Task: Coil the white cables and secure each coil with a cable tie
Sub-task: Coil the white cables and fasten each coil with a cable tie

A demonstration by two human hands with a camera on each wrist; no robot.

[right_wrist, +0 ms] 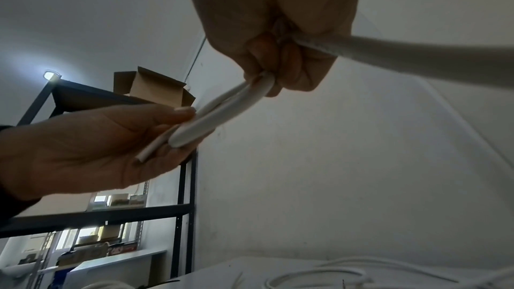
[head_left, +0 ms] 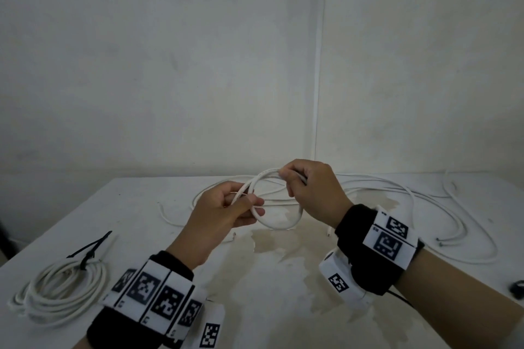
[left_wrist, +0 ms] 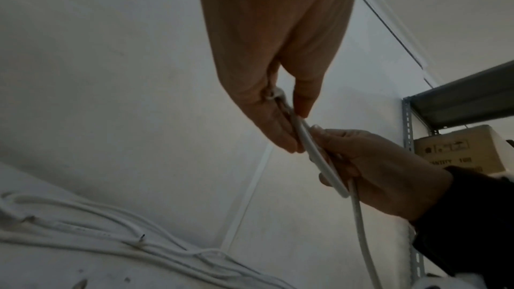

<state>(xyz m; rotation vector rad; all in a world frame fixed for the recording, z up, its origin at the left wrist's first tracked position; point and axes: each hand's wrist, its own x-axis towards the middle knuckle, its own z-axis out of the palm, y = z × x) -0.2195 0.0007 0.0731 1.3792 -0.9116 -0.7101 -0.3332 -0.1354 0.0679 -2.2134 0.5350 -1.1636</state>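
A white cable (head_left: 276, 225) is bent into a small loop held above the table. My left hand (head_left: 256, 205) pinches the loop's left side between thumb and fingers, with the cable's cut end (right_wrist: 140, 157) lying across the palm. My right hand (head_left: 289, 183) grips the top of the loop with curled fingers, and the rest of the cable (right_wrist: 417, 56) runs out past it. In the left wrist view the cable (left_wrist: 319, 162) passes from my left fingers (left_wrist: 281, 135) into the right hand (left_wrist: 375, 173). A finished coil (head_left: 62, 289), bound by a black tie (head_left: 85, 259), lies at the front left.
Spare black cable ties (head_left: 93, 244) lie behind the finished coil. Several loose white cables (head_left: 425, 207) sprawl across the back and right of the white table (head_left: 283, 278). A small dark object (head_left: 516, 287) sits at the right edge. A metal shelf (right_wrist: 183, 206) stands beside the table.
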